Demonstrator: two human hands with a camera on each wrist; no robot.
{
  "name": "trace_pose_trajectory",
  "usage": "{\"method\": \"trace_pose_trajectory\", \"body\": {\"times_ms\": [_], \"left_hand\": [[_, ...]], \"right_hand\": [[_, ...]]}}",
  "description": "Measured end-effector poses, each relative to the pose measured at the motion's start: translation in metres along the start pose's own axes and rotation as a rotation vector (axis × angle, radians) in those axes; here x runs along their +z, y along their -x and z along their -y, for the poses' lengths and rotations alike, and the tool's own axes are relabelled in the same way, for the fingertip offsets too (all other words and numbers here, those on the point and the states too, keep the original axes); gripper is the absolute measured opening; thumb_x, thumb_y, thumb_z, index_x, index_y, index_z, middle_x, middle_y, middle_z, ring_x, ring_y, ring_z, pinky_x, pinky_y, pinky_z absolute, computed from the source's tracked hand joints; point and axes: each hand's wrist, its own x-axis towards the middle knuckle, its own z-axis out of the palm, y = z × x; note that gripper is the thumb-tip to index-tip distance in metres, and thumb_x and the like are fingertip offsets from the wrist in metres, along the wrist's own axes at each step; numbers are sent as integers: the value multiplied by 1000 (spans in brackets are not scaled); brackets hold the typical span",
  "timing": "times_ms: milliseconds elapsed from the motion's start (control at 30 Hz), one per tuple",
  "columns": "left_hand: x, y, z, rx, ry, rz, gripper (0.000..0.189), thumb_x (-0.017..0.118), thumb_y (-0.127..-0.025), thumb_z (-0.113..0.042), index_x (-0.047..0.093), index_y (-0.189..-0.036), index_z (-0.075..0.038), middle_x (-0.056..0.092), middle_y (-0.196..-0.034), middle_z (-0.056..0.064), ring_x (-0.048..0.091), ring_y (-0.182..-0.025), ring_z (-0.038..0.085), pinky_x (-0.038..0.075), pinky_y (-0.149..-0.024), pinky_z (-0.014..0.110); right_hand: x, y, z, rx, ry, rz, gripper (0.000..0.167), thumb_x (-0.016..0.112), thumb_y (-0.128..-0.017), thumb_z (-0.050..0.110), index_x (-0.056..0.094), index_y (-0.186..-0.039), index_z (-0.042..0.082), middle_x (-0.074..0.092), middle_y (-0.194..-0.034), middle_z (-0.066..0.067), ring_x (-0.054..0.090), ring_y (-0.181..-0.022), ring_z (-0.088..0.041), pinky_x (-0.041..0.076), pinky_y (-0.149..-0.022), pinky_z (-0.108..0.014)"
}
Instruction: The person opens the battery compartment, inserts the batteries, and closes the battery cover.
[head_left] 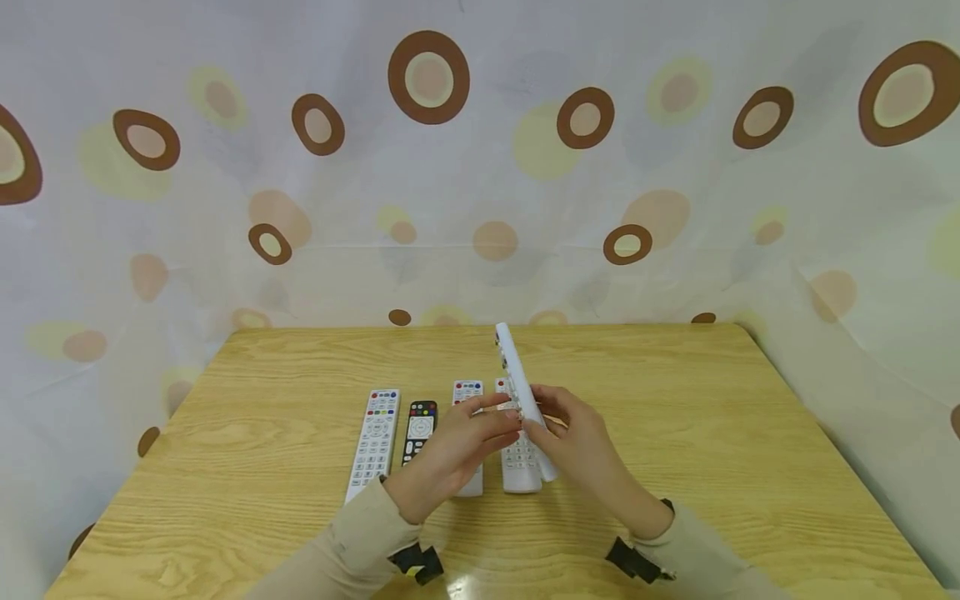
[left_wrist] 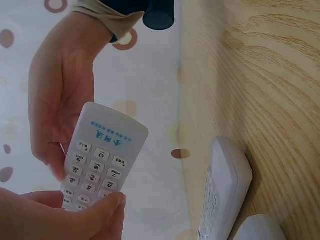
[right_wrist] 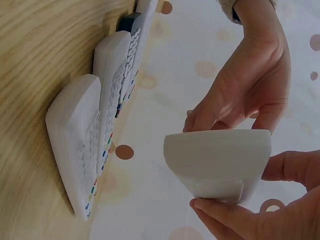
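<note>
A white remote control [head_left: 521,383] with several rows of keys is held tilted up above the table, its key face turned left. My right hand [head_left: 588,442] grips it from the right, thumb and fingers around its back and edge. Fingers of my left hand [head_left: 457,442] reach to the keys from the other side, fairly straight. Blue print and number keys show on the remote's lower end in the left wrist view. Just beneath lies another white remote [head_left: 521,477], partly covered by the held one.
Left of the hands lie a white remote [head_left: 375,446], a black remote [head_left: 422,427] and another white remote [head_left: 468,392], the last two partly hidden by my left hand. The wooden table [head_left: 675,400] ends at a patterned cloth [head_left: 495,283] at the back and sides.
</note>
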Motion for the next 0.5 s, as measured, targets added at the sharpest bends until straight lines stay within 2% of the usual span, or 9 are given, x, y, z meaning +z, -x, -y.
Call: {"method": "trace_pose_trajectory", "body": {"times_ms": [100, 267, 500], "left_hand": [[2, -2, 0, -5, -1, -11, 50, 55, -95, 1, 38, -141, 7, 51, -125, 23, 59, -107, 23, 43, -104, 41], [3, -4, 1, -6, -11, -26, 47, 51, -95, 4, 40, -141, 5, 47, -130, 24, 54, -112, 26, 42, -105, 42], [7, -6, 2, 0, -15, -35, 45, 51, -95, 5, 43, -140, 3, 44, -135, 24, 51, -120, 30, 43, -104, 42]], "right_hand": [[-5, -2, -1, 52, -63, -13, 40, 62, -91, -3, 52, -128, -10, 56, -128, -25, 56, -117, -36, 51, -93, -32], [-13, -1, -1, 105, -93, -29, 38, 61, -92, 0, 53, -127, -11, 55, -130, -25, 56, -117, -35, 52, -91, -27], [-21, 2, -6, 66, -83, -45, 40, 66, -89, 2, 56, -127, -8, 58, -127, -22, 59, -110, -33, 51, -85, -19]]}}
